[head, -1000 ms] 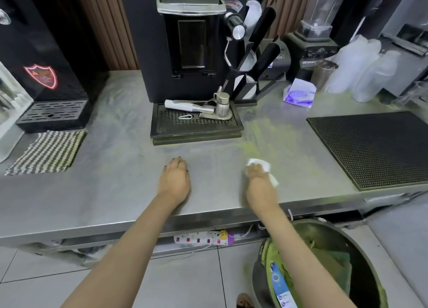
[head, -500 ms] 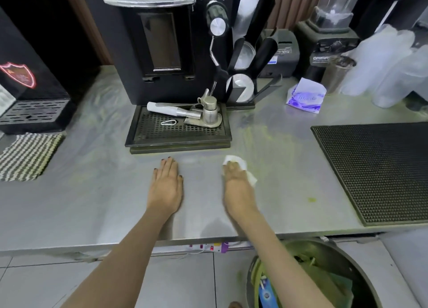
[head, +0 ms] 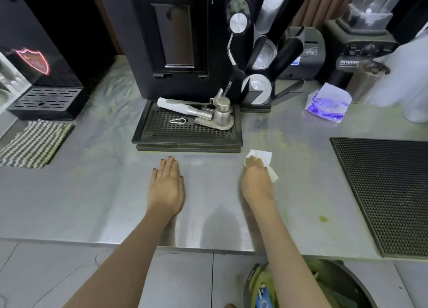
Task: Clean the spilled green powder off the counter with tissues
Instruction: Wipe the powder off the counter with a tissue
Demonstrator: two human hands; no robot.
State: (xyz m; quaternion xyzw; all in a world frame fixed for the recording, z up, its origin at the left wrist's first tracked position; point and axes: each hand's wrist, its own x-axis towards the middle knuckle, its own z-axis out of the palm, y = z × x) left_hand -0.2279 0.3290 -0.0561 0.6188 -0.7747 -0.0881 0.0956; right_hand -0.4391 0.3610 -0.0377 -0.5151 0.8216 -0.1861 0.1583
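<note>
L hand (head: 165, 187): flat on the desk (head: 92, 203), palm down, fingers straight and close together, holding nothing.
R hand (head: 257, 182): on the desk right of the L hand, well apart from it; fingers bent down over the tissue (head: 264, 156), clamping it against the surface.
Tissue: white, crumpled, under the R fingers; one corner sticks out ahead of the fingertips, another bit at the hand's right side (some greenish-brown stain near the fingertips).
Green powder (head: 269, 138): faint yellow-green smear on the desk just beyond the tissue, btwn the drip tray (head: 187, 131) and the black mat (head: 389, 192); a small separate green blob (head: 323, 219) near the mat's left edge.
Tissue pack (head: 328, 104): white and purple, at the back of the desk, right of the coffee machine (head: 176, 41).
Striped cloth (head: 34, 143): far left of the desk.
Bin (head: 335, 284): on the floor below the R forearm, w/ green stuff inside.
</note>
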